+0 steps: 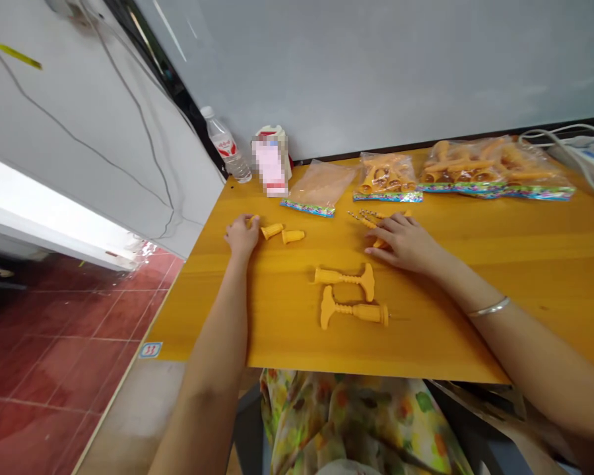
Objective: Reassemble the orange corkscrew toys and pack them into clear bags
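My left hand [242, 236] is closed on a yellow sleeve [252, 221] at the table's left side. Beside it lie two more yellow sleeves, one [272, 230] nearer the hand and another [293, 236] to its right. My right hand [400, 239] rests over yellow T-handled pieces with metal spiral tips [366, 219]; its fingers are bent round one yellow handle [380, 243]. Between my arms lie two joined yellow pieces, each a T-handle with a sleeve: the upper [344, 278] has its handle to the right, the lower [354, 311] to the left.
On the wooden table [282, 330], a flat clear bag [321, 185] lies behind the sleeves. Filled bags [387, 177] [462, 168] line the back right. A water bottle [228, 148] and a blurred pack [272, 161] stand back left. White cables [569, 142] lie far right.
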### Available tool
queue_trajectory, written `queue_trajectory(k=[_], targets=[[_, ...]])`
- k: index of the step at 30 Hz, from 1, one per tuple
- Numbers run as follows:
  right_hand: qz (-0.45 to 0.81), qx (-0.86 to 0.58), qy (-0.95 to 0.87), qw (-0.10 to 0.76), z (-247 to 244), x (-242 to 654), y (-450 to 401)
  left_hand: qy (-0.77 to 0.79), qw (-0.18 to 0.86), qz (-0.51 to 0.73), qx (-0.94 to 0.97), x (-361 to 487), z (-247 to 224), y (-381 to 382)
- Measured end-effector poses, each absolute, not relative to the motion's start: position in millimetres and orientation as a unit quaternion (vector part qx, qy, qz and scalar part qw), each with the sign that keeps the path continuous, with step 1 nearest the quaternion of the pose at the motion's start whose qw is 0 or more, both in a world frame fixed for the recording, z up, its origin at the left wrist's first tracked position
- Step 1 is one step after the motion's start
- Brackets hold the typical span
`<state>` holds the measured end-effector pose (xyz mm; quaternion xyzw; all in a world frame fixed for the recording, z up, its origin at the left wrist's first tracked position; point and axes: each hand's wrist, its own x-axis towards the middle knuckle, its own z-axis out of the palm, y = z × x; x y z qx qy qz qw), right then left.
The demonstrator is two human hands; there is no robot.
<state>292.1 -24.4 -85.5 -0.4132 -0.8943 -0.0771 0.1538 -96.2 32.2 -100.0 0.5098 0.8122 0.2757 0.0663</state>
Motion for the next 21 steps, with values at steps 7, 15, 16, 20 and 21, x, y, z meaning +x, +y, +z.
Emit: queue_trajectory(k=[7,15,16,20,21], targets=[[-0.096,-0.406,-0.895,0.156,-96,297,-18,0.796,0.079,0.26,0.54,-91,-98,30],[-0.086,-0.435,-0.875,0.193,-85,294,-23,0.788,0.069,0.271,0.548,-87,-96,29],[-0.067,-0.425,-0.879,0.203,-83,289,-27,0.787,0.058,0.28,0.546,-87,-95,29],[0.045,-0.337,-0.921,0.192,-80,265,-46,0.759,-0.009,0.336,0.557,-86,-90,29],[0.067,-0.318,-0.928,0.182,-81,260,-50,0.741,-0.031,0.355,0.569,-83,-88,28]])
